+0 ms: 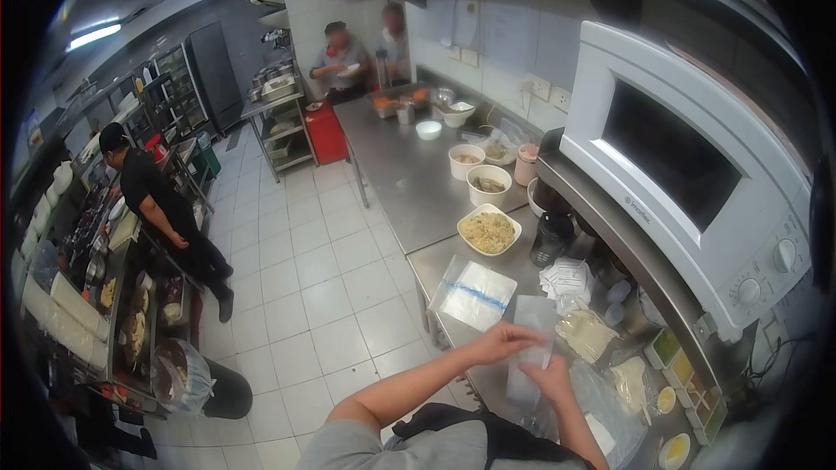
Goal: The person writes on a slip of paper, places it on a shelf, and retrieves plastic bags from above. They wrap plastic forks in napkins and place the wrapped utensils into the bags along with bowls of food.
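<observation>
Over the near end of the steel counter, both hands are at a long, translucent plastic bag (533, 312). My left hand (508, 342) pinches it from the left with fingers pressed together. My right hand (549, 376), lower and closer to my body, grips it between thumb and fingers. Just left of the bag lies a pack of white sheets with a blue stripe (477, 294). Behind the pack stands a white square bowl of yellowish chopped food (489, 232). Clear bags of pale food (585, 333) lie to the right.
A white microwave (601, 135) sits on a raised shelf at the right. Tubs (488, 184) line the steel counter (392, 174). Small containers with colored fillings (681, 367) stand at the right. A person in black (157, 191) works across the tiled aisle; two people are at the back.
</observation>
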{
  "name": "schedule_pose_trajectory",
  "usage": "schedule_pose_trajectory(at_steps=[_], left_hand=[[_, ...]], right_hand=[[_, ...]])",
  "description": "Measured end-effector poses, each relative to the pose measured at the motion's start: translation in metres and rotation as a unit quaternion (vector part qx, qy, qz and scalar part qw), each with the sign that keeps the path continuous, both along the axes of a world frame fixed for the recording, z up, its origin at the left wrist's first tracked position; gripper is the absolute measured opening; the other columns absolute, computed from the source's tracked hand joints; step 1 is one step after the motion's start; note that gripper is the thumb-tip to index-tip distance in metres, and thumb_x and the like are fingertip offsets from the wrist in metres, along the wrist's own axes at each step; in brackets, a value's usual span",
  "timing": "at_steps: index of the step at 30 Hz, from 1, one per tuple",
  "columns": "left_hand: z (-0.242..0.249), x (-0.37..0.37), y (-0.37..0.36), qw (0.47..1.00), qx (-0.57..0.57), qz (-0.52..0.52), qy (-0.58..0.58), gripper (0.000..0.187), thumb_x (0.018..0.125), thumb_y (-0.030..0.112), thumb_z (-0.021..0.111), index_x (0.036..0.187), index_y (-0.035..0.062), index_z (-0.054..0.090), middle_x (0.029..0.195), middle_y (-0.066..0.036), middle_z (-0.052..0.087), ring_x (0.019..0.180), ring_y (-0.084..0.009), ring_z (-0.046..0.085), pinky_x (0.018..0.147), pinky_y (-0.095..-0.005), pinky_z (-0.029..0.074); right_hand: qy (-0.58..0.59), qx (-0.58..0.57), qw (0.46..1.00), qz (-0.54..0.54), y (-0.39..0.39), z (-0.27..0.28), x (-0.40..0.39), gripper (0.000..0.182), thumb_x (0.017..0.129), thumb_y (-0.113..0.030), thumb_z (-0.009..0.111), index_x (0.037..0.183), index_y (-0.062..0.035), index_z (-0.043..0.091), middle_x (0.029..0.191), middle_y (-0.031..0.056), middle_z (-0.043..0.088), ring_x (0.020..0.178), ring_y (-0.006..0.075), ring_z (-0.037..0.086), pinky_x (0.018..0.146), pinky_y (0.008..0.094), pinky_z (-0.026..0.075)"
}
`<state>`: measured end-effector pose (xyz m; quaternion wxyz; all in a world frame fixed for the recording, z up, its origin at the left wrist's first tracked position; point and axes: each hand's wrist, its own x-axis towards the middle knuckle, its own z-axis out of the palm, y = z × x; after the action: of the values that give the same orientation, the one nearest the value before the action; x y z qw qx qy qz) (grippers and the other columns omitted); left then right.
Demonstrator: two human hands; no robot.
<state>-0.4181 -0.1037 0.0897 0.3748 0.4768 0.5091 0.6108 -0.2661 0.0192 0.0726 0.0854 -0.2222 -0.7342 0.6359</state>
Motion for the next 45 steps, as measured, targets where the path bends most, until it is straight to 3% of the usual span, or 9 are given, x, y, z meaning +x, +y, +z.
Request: schedule_pose_trajectory(at_steps=[13,15,17,20,29,34,37,41,45], left_hand=[[0.064,-0.073,-0.008,0.966,0.113,0.231,-0.007,0.029,0.087,0.002,0.056,0.116,0.005,0.059,0.108,-0.008,0.065,0.1,-0.0134,0.06,0.087,-0.0285,0.049],[0.101,-0.041,-0.012,0.954,0.076,0.259,0.13,0.024,0.084,0.006,0.06,0.108,0.0044,0.062,0.102,-0.012,0.066,0.095,-0.0171,0.063,0.091,-0.035,0.047],[0.097,-0.008,0.002,0.78,0.21,0.186,0.559,0.017,0.084,0.021,0.062,0.088,0.0046,0.065,0.086,-0.013,0.066,0.078,-0.0197,0.064,0.09,-0.0382,0.044],[0.057,0.004,0.018,0.767,0.137,0.082,0.622,0.034,0.083,0.036,0.059,0.065,0.0077,0.06,0.063,-0.008,0.06,0.058,-0.0232,0.058,0.08,-0.0386,0.043],[0.077,-0.043,0.018,0.753,0.077,0.147,0.636,0.046,0.083,0.038,0.059,0.048,0.01,0.05,0.048,-0.007,0.051,0.045,-0.0272,0.048,0.052,-0.0331,0.038],[0.076,-0.066,0.015,0.774,0.123,0.251,0.568,0.048,0.084,0.037,0.06,0.048,0.0062,0.05,0.045,-0.005,0.048,0.043,-0.0233,0.049,0.055,-0.0337,0.04],[0.073,-0.085,0.002,0.909,-0.019,0.374,0.182,0.04,0.087,0.036,0.058,0.064,0.0038,0.059,0.057,-0.005,0.057,0.055,-0.0135,0.054,0.061,-0.0308,0.044],[0.022,-0.031,-0.005,0.977,-0.134,0.163,-0.026,0.037,0.089,0.033,0.057,0.108,0.0013,0.058,0.094,-0.004,0.061,0.08,-0.0108,0.054,0.071,-0.0262,0.045],[0.031,0.005,-0.003,0.986,-0.139,0.04,-0.077,0.037,0.087,0.035,0.061,0.102,0.0019,0.064,0.086,-0.001,0.062,0.077,-0.0079,0.053,0.068,-0.0242,0.043]], right_hand=[[-0.044,0.009,0.996,0.076,-0.001,0.032,0.014,0.027,0.074,-0.013,0.072,0.096,0.0017,0.066,0.082,0.0054,0.066,0.071,0.0106,0.06,0.066,0.0274,0.049],[-0.057,0.032,0.994,0.088,0.003,0.032,0.012,0.028,0.074,-0.014,0.072,0.096,0.0021,0.066,0.081,0.0058,0.067,0.07,0.0098,0.059,0.065,0.0273,0.048],[-0.122,0.12,0.976,0.134,0.007,0.028,0.009,0.031,0.072,-0.018,0.074,0.095,0.0016,0.066,0.079,0.0076,0.067,0.069,0.0111,0.059,0.065,0.0289,0.048],[0.039,0.182,0.975,0.124,0.004,0.027,0.003,0.033,0.071,-0.022,0.074,0.094,0.0005,0.066,0.078,0.0094,0.066,0.07,0.0128,0.059,0.067,0.03,0.048],[-0.112,0.058,0.974,0.19,0.015,0.066,0.02,0.033,0.073,-0.021,0.074,0.098,-0.0008,0.066,0.086,0.0051,0.067,0.077,0.0127,0.06,0.073,0.0283,0.047],[-0.125,0.049,0.975,0.179,0.018,0.078,0.023,0.031,0.074,-0.016,0.072,0.1,-0.0007,0.066,0.089,0.0041,0.066,0.076,0.0115,0.06,0.072,0.0268,0.047],[-0.078,-0.004,0.993,0.085,0.014,0.063,0.029,0.027,0.075,-0.012,0.07,0.099,-0.0001,0.065,0.088,0.0043,0.066,0.076,0.0117,0.06,0.07,0.0265,0.048],[-0.007,-0.086,0.996,-0.024,0.005,0.051,0.023,0.023,0.077,-0.009,0.068,0.098,0.0008,0.065,0.087,0.0051,0.066,0.076,0.0127,0.061,0.069,0.0267,0.049],[-0.007,-0.073,0.997,-0.003,-0.005,0.038,0.017,0.024,0.077,-0.01,0.067,0.099,0.0009,0.064,0.087,0.0049,0.066,0.075,0.012,0.061,0.067,0.0265,0.048]])
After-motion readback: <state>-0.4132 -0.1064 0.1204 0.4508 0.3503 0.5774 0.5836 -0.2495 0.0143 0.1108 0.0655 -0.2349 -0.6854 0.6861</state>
